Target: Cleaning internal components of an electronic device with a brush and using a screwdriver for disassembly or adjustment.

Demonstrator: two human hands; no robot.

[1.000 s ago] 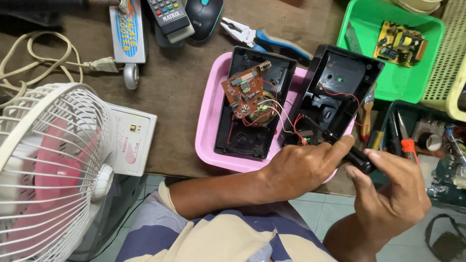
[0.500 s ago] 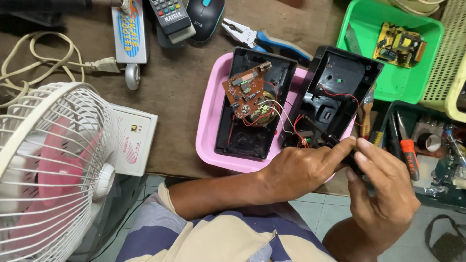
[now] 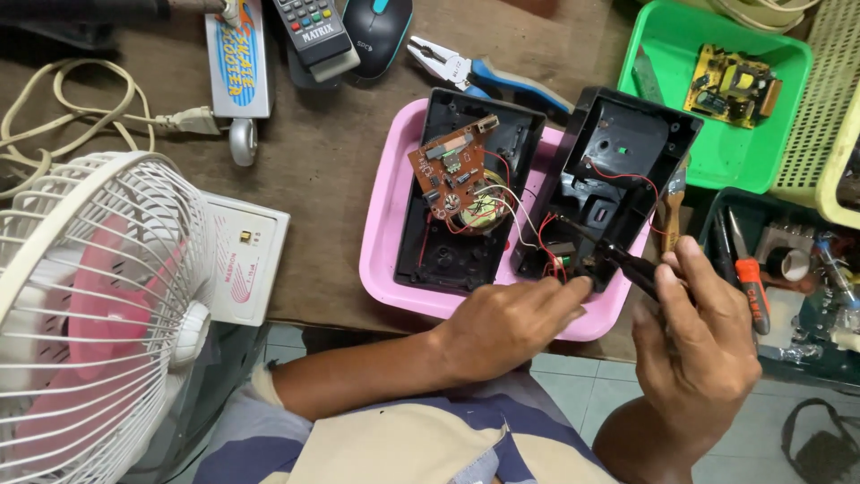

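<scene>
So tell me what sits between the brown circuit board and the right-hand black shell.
In the head view, red and white wires run from the brown circuit board across to the right black shell, over the pink tray.

Labels only, no screens or signs. Flat silver-grey device (image 3: 236, 56) at top left of the table: long rectangular sticker on its face, blue with orange-yellow lettering. Remote control (image 3: 313, 34) just right of it: narrow white label strip with dark print below the coloured keys. White box (image 3: 244, 260) beside the fan guard: small pink-red print along one edge, a small yellow mark near its middle. Orange screwdriver handle (image 3: 754, 294) in the dark tray at right: dark print on it, too small to tell more.
</scene>
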